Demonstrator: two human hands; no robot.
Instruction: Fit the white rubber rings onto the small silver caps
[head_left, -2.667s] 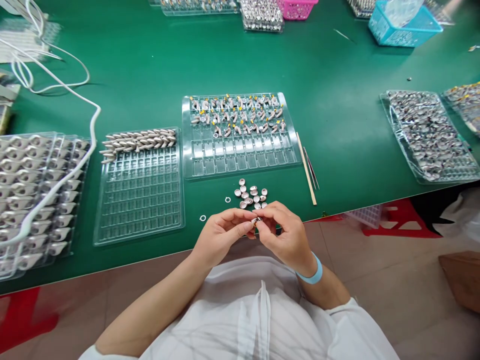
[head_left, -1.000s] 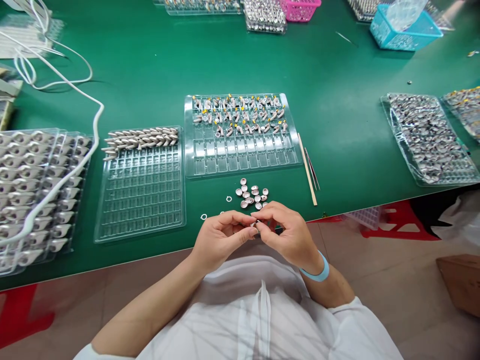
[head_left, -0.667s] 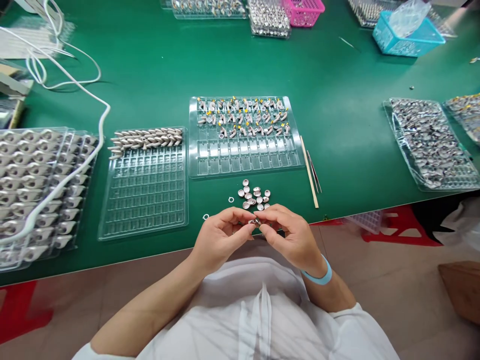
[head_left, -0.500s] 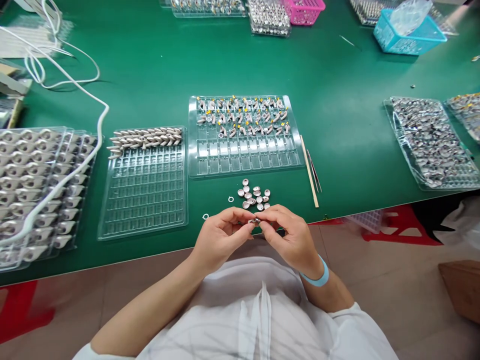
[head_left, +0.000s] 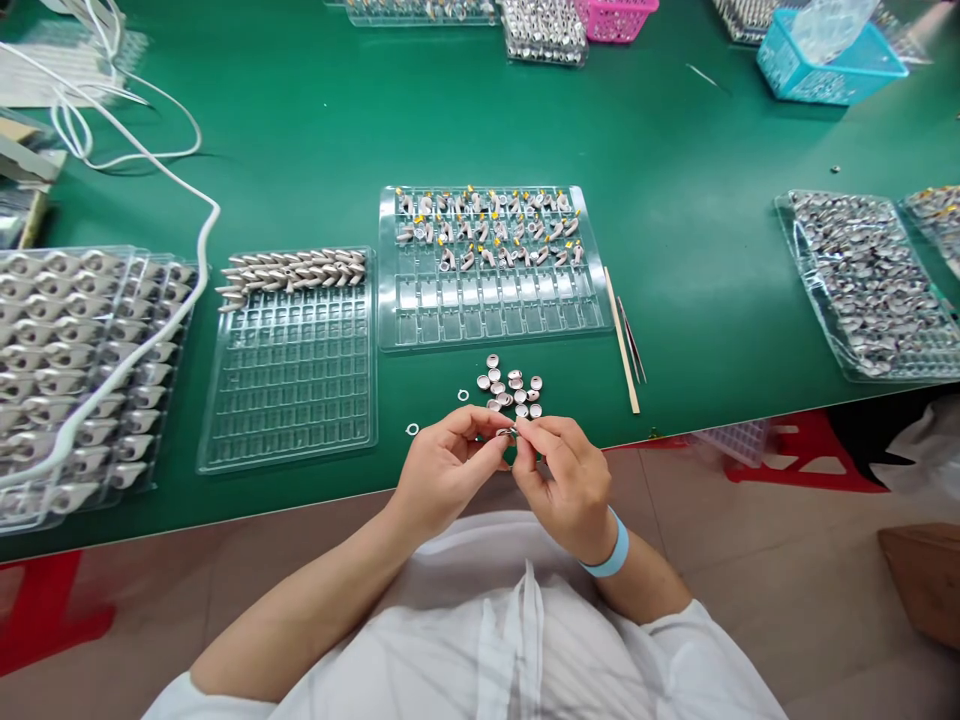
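Note:
My left hand (head_left: pixel 444 472) and my right hand (head_left: pixel 566 478) meet fingertip to fingertip at the near edge of the green table, both pinched on one small metal cap (head_left: pixel 507 432). Just beyond my fingers lies a little heap of several round caps (head_left: pixel 510 386). Two thin white rings (head_left: pixel 412 429) lie on the mat to the left of the heap. A blue band circles my right wrist.
A clear tray (head_left: pixel 495 305) with rows of small parts sits behind the caps; a second tray (head_left: pixel 289 385) with one filled row lies to its left. A wooden stick (head_left: pixel 622 341) and tweezers lie right. Stacked trays (head_left: pixel 82 370), white cable, baskets beyond.
My hands stay together on the small cap; the right hand has turned a little, its wrist drawn nearer my body. The view has shifted slightly.

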